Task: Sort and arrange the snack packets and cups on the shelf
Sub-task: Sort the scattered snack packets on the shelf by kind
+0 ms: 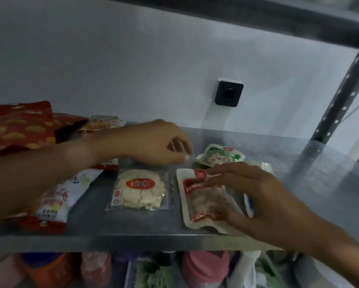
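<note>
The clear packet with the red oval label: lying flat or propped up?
Lying flat. The clear packet rests label-up on the shelf, its whole outline visible, between both hands, neither touching it.

The left hand (155,142) hovers palm down, fingers curled — the right hand (257,196), nearer and lower, spreads flat — fingers extended leftward.

Two hands (153,142) (257,196), roughly seven snack packets (140,190) on one shelf (133,231).
</note>
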